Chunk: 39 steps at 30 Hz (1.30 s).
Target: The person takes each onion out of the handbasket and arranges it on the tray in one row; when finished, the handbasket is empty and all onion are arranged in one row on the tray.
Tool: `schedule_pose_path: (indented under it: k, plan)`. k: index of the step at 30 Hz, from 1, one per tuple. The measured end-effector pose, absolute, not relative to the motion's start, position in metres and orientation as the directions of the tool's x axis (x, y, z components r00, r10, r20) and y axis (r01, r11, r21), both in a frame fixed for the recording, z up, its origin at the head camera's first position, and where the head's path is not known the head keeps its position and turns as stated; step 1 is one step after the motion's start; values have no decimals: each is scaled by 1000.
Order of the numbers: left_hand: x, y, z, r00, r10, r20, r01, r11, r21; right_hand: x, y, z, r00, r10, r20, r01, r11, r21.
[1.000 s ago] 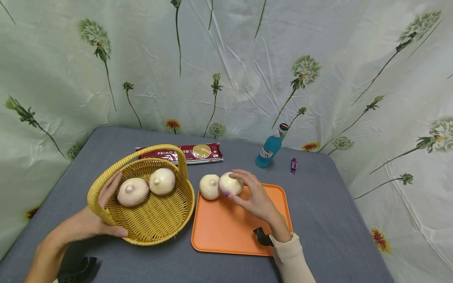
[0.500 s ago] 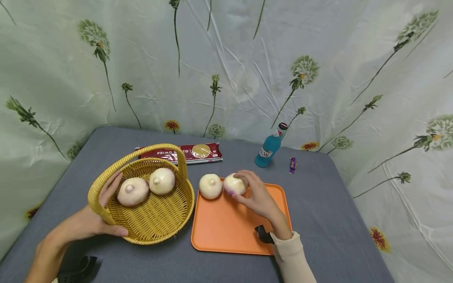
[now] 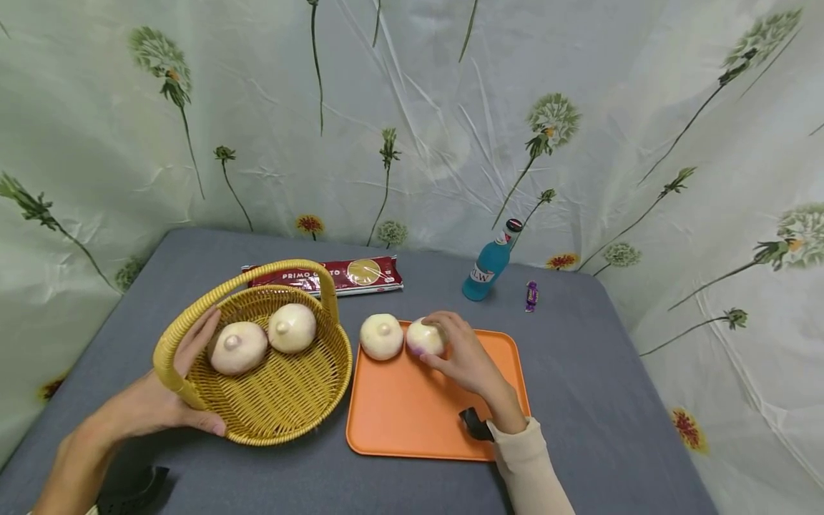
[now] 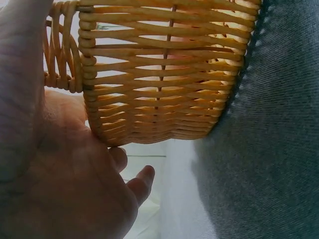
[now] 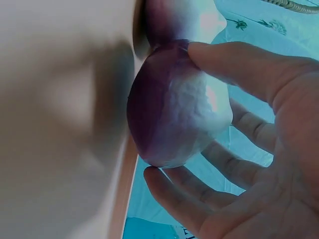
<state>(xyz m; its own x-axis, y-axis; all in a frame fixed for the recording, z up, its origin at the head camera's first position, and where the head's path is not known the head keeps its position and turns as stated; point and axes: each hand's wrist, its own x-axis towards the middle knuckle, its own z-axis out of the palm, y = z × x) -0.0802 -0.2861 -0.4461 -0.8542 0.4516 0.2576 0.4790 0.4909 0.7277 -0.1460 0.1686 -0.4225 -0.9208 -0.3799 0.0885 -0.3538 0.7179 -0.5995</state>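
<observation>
Left hand [image 3: 154,402]: fingers clamped on basket [image 3: 333,352], likely steadying it; right hand [image 3: 462,357]: fingers clamped on turnip [image 3: 422,338], far edge of tray [image 3: 412,418].

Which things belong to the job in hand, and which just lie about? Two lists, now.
Seem in the job:
basket, held by the left hand
four turnips, two in the basket, one touched by the right hand
tray

Seem just lying about:
packet
bottle
candy
</observation>
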Motion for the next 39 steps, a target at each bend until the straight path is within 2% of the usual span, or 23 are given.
schedule_pose_path:
  k: [10,18,39]
  plan:
    - [-77,-284,-444,-890,405,212,419,539,730,-148,163,-423,-922,-378,85,-353,730,-585]
    - [-77,-283,-444,-892,411,190,407,543,735,-148,163,-424,-926,-368,89,-350,742,-572]
    - [-79,-284,-448,-871,430,237,458,538,707,-150,162,-428,-921,-377,99,-367,753,-546]
